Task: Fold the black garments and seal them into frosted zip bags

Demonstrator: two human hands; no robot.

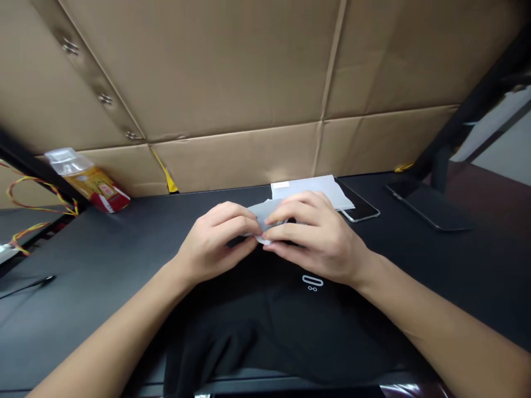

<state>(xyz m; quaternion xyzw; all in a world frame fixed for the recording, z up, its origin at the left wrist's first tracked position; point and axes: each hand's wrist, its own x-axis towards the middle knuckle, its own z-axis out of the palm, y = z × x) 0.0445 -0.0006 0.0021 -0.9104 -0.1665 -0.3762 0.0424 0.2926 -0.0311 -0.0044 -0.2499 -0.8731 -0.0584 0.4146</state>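
Note:
A small crumpled piece of white paper (264,211) is held between both hands at the centre. My left hand (222,240) pinches its left side, fingertips and thumb together. On its right side, the fingers of my right hand (317,235) are closed on the same paper, and the two hands' fingertips almost meet. Part of the paper is hidden behind the fingers. Below the hands lies a black cloth (290,326) with a small white printed mark.
White sheets (315,189) lie partly over a dark tablet-like device (360,205) behind my right hand. A black phone-like slab (429,204) is further right. At the left stand a yellow-red bottle (97,185), coloured wires (41,209) and a black cable (35,283). Cardboard (232,72) walls the back.

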